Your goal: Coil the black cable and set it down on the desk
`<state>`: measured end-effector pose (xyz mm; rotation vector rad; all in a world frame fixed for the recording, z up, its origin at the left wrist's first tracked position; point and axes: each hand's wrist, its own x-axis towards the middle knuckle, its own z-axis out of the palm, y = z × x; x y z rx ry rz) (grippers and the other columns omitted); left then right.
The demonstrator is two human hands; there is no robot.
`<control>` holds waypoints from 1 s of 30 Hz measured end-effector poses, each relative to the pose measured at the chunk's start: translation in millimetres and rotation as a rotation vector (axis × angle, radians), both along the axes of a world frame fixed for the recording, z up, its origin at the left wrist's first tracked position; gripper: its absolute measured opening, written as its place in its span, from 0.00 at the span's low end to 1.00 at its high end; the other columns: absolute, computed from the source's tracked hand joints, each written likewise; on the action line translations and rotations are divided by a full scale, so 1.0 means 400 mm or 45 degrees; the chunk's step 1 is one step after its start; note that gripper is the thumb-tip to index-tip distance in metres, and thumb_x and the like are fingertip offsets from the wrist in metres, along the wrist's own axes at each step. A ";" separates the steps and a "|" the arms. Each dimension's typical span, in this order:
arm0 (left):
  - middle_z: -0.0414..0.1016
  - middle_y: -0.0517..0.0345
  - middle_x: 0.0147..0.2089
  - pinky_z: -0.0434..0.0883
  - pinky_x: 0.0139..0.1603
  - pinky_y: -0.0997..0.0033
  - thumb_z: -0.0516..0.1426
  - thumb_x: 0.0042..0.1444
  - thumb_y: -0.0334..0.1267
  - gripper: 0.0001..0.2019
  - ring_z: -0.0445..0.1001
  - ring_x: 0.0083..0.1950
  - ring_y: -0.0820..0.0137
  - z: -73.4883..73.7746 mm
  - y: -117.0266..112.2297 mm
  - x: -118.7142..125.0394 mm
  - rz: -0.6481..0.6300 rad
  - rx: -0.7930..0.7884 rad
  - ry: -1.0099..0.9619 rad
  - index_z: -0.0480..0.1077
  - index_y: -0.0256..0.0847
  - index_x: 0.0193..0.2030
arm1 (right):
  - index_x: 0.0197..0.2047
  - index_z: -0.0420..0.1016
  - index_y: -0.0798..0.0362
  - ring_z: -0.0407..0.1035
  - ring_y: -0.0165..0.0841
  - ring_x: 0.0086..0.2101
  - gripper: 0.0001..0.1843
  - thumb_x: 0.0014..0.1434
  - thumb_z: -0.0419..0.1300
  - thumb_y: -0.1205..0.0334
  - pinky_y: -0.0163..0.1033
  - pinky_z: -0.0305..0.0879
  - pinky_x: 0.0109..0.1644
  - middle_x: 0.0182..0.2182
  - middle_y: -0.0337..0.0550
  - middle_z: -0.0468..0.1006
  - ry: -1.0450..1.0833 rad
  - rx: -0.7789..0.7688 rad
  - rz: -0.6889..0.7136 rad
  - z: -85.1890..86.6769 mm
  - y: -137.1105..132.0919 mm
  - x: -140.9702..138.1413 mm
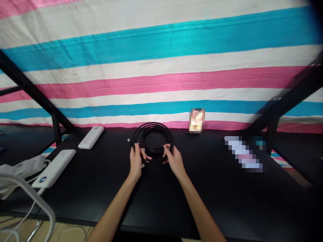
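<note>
My half-curled left hand (136,162) and right hand (174,159) hold a coiled black cable (171,136), its gripped stretches partly hidden.

Blk cable (153,150), blk tbl (209,198), wht pwr banks (57,167), pink/blue/wht striped sheet (161,77)

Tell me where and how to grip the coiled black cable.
Pinch the black cable at its left and right sides, where the left hand and right hand are, coming from the near side. Its several turns form a ring, so opposite grips should keep them together.
</note>
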<state>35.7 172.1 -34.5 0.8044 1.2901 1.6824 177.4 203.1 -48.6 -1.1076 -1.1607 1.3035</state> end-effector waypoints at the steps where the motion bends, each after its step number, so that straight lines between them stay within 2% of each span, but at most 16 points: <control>1: 0.59 0.72 0.14 0.66 0.22 0.79 0.50 0.55 0.57 0.20 0.71 0.17 0.75 -0.002 0.001 -0.003 0.019 0.015 -0.014 0.56 0.41 0.28 | 0.39 0.67 0.52 0.64 0.26 0.16 0.17 0.52 0.58 0.48 0.28 0.61 0.13 0.19 0.32 0.68 -0.061 -0.020 0.058 -0.006 -0.005 -0.006; 4: 0.62 0.72 0.17 0.67 0.22 0.79 0.51 0.56 0.55 0.18 0.72 0.19 0.75 -0.005 0.004 -0.008 0.003 0.037 -0.027 0.56 0.42 0.32 | 0.38 0.65 0.53 0.59 0.25 0.09 0.17 0.54 0.55 0.47 0.26 0.52 0.08 0.13 0.30 0.67 -0.160 -0.112 0.185 -0.015 -0.014 -0.016; 6: 0.64 0.72 0.18 0.67 0.20 0.79 0.53 0.55 0.53 0.16 0.71 0.19 0.75 -0.008 0.005 -0.008 -0.040 0.024 -0.002 0.57 0.42 0.36 | 0.38 0.65 0.54 0.55 0.24 0.07 0.18 0.54 0.54 0.46 0.25 0.48 0.07 0.09 0.29 0.65 -0.171 -0.149 0.168 -0.016 -0.012 -0.016; 8: 0.67 0.72 0.20 0.65 0.16 0.80 0.55 0.53 0.51 0.18 0.70 0.17 0.75 -0.012 0.005 -0.009 -0.072 -0.021 0.049 0.56 0.44 0.44 | 0.39 0.66 0.55 0.52 0.23 0.06 0.20 0.53 0.55 0.46 0.26 0.46 0.07 0.08 0.28 0.63 -0.110 -0.181 0.107 -0.016 -0.005 -0.013; 11: 0.66 0.74 0.17 0.57 0.08 0.82 0.57 0.51 0.50 0.23 0.66 0.12 0.74 -0.021 0.007 -0.012 -0.141 -0.121 0.145 0.53 0.44 0.49 | 0.41 0.67 0.56 0.51 0.23 0.06 0.23 0.52 0.56 0.45 0.26 0.45 0.07 0.07 0.26 0.61 -0.030 -0.193 -0.011 -0.017 0.008 -0.006; 14: 0.62 0.76 0.14 0.54 0.06 0.83 0.56 0.51 0.50 0.21 0.62 0.09 0.75 -0.031 0.012 -0.018 -0.217 -0.163 0.212 0.53 0.43 0.45 | 0.42 0.68 0.56 0.51 0.23 0.07 0.22 0.53 0.56 0.46 0.25 0.46 0.08 0.08 0.27 0.62 -0.054 -0.113 -0.138 -0.020 0.019 0.002; 16: 0.64 0.74 0.14 0.53 0.06 0.84 0.56 0.51 0.50 0.20 0.63 0.09 0.75 -0.036 0.018 -0.021 -0.237 -0.154 0.225 0.53 0.44 0.43 | 0.44 0.69 0.56 0.52 0.22 0.07 0.22 0.53 0.57 0.47 0.25 0.47 0.09 0.09 0.27 0.63 -0.092 -0.042 -0.196 -0.020 0.025 0.006; 19: 0.67 0.72 0.16 0.54 0.07 0.84 0.56 0.51 0.51 0.21 0.65 0.10 0.75 -0.036 0.027 -0.023 -0.267 -0.139 0.230 0.54 0.43 0.45 | 0.47 0.70 0.56 0.53 0.22 0.08 0.24 0.54 0.57 0.47 0.25 0.48 0.09 0.09 0.27 0.62 -0.119 0.013 -0.231 -0.018 0.036 0.009; 24: 0.68 0.71 0.16 0.51 0.06 0.84 0.54 0.52 0.54 0.27 0.63 0.09 0.75 -0.033 0.040 -0.027 -0.348 -0.126 0.242 0.53 0.42 0.53 | 0.51 0.69 0.57 0.53 0.23 0.09 0.27 0.55 0.56 0.46 0.25 0.49 0.09 0.10 0.27 0.62 -0.122 0.032 -0.251 -0.020 0.062 0.007; 27: 0.69 0.69 0.17 0.52 0.07 0.84 0.54 0.52 0.55 0.29 0.65 0.09 0.75 -0.036 0.045 -0.031 -0.421 -0.166 0.184 0.53 0.41 0.55 | 0.59 0.62 0.60 0.55 0.24 0.10 0.35 0.55 0.56 0.46 0.26 0.52 0.10 0.12 0.28 0.64 -0.158 0.013 -0.218 -0.034 0.076 0.009; 30: 0.71 0.66 0.18 0.55 0.08 0.83 0.53 0.52 0.57 0.32 0.68 0.12 0.72 -0.039 0.048 -0.041 -0.475 -0.211 0.133 0.51 0.39 0.57 | 0.67 0.44 0.64 0.58 0.24 0.11 0.44 0.56 0.56 0.49 0.28 0.55 0.11 0.18 0.33 0.71 -0.199 -0.001 -0.167 -0.055 0.087 0.015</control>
